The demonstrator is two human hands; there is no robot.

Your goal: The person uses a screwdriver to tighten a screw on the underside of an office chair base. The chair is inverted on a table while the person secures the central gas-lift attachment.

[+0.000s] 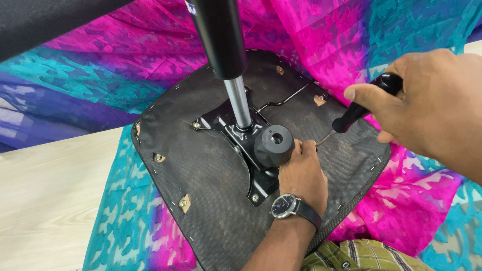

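Now the right hand (pixel 432 105) grips the black screwdriver (pixel 359 108), fingers wrapped tight round its handle, while the left hand (pixel 301 175) rests fingers curled beside the knob (pixel 273 145) on the upturned seat base (pixel 201 175), mid-floor.

Long-shafted screwdriver with a glossy black handle (pixel 362 103): gripped in the right hand (pixel 432 113), held at a slant, handle up and to the right, thin metal shaft running down-left; its tip is hidden behind the left hand (pixel 303 175).

Upturned chair seat base covered in dark grey stapled fabric (pixel 211 175): lies underside up. A black metal mounting plate (pixel 251 145) is bolted at its centre, and a chrome gas-lift column with a black sleeve (pixel 228 55) rises from it. A round black plastic tension knob (pixel 274 145) sits on the plate, touching the left fingers.
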